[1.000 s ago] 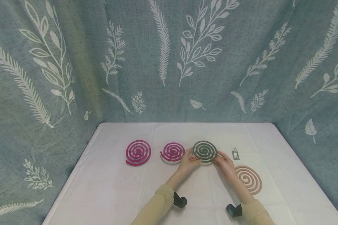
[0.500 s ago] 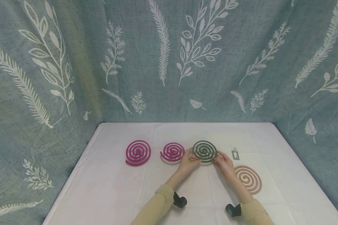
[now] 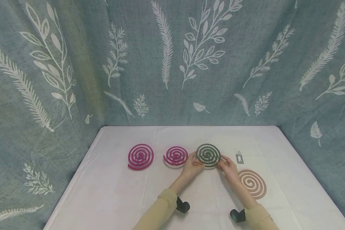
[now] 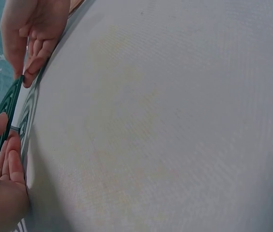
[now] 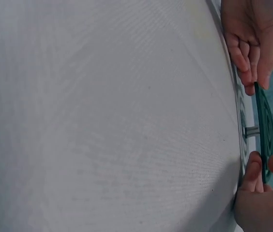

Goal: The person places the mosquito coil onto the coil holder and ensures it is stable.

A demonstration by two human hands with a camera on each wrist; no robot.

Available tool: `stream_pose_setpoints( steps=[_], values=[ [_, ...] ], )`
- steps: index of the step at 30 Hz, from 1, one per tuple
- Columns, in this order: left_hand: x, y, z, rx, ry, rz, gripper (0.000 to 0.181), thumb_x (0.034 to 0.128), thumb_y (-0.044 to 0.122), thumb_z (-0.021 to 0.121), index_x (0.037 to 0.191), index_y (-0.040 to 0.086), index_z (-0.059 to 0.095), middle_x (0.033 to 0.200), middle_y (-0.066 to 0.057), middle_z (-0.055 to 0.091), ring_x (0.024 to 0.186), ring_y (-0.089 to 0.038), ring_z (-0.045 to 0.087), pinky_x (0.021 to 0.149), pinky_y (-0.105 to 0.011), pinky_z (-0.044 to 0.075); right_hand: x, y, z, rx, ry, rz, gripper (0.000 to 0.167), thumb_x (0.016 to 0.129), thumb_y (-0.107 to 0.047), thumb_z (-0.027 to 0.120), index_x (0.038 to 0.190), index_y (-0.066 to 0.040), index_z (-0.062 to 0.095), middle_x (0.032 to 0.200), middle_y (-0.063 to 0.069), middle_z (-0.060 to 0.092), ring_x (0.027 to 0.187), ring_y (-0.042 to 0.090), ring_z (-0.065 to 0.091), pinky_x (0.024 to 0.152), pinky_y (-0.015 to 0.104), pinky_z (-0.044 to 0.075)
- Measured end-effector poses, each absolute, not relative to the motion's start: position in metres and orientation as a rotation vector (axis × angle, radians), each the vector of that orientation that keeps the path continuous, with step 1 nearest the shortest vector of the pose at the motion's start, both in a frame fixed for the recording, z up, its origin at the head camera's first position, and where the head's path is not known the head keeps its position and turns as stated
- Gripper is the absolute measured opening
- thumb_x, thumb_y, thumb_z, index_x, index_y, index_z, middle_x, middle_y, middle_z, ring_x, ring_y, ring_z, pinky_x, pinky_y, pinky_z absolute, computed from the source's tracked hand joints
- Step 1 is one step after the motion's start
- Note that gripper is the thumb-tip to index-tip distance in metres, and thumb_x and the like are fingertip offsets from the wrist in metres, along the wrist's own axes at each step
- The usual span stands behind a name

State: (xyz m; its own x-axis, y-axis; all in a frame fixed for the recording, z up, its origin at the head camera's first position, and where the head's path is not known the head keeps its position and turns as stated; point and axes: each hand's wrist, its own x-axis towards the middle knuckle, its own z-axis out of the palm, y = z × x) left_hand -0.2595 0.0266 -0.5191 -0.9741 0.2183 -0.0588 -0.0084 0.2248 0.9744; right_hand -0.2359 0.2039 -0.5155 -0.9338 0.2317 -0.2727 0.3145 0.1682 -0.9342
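Observation:
A dark green mosquito coil [image 3: 208,155] lies level just above the table, held at its rim by both hands. My left hand [image 3: 191,166] pinches its left edge, thumb on top and fingers beneath. At the opposite edge my right hand [image 3: 229,170] grips it likewise. Under the coil's middle, the right wrist view shows a small metal stand post [image 5: 251,131]; the coil's center seems to sit on it. To the left are a pink mosquito coil [image 3: 176,156], close to my left fingers, and another pink mosquito coil [image 3: 141,156].
A brown mosquito coil [image 3: 254,184] lies flat on the white-covered table [image 3: 103,198], beside my right forearm. Behind it is a small flat metal stand [image 3: 239,158]. A blue-green curtain [image 3: 172,105] with white leaf prints surrounds the table's back and sides.

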Motion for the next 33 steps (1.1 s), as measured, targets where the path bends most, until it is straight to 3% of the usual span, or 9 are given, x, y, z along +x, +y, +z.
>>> stream_pose_setpoints(
  steps=[5, 13, 20, 33],
  values=[
    [-0.258, 0.0272, -0.5186, 0.194, 2.337, 1.803, 0.075, 0.0787, 0.005, 0.071, 0.143, 0.0, 0.032, 0.093, -0.015, 0.067, 0.082, -0.02, 0.066, 0.076, -0.027, 0.055, -0.2326, 0.2022, -0.5126, 0.548, 2.389, -1.897, 0.054, 0.091, -0.009, 0.049, 0.142, 0.002, 0.035, 0.119, 0.024, 0.061, 0.099, 0.014, 0.064, 0.102, 0.041, 0.045],
    [-0.2565, 0.023, -0.515, 0.265, 2.343, 1.762, 0.074, 0.0809, 0.005, 0.069, 0.143, -0.003, 0.029, 0.095, -0.019, 0.065, 0.088, -0.029, 0.067, 0.082, -0.035, 0.055, -0.2293, 0.2021, -0.5099, 0.553, 2.409, -1.878, 0.054, 0.09, -0.009, 0.049, 0.141, 0.003, 0.035, 0.107, 0.017, 0.066, 0.096, 0.015, 0.065, 0.102, 0.042, 0.045],
    [-0.2552, 0.0218, -0.5143, 0.229, 2.369, 1.729, 0.073, 0.0807, 0.007, 0.069, 0.142, -0.005, 0.032, 0.093, -0.017, 0.065, 0.081, -0.021, 0.065, 0.077, -0.03, 0.054, -0.2291, 0.2021, -0.5097, 0.547, 2.394, -1.887, 0.054, 0.09, -0.008, 0.049, 0.141, 0.004, 0.035, 0.1, 0.012, 0.068, 0.088, 0.007, 0.065, 0.102, 0.041, 0.045],
    [-0.2498, 0.0184, -0.5129, 0.181, 2.379, 1.692, 0.069, 0.0821, 0.009, 0.068, 0.14, -0.006, 0.035, 0.095, -0.017, 0.065, 0.082, -0.023, 0.064, 0.08, -0.036, 0.054, -0.2269, 0.2004, -0.5087, 0.557, 2.421, -1.846, 0.054, 0.09, -0.01, 0.049, 0.141, 0.004, 0.036, 0.095, 0.007, 0.067, 0.092, 0.013, 0.065, 0.102, 0.043, 0.045]
  ],
)
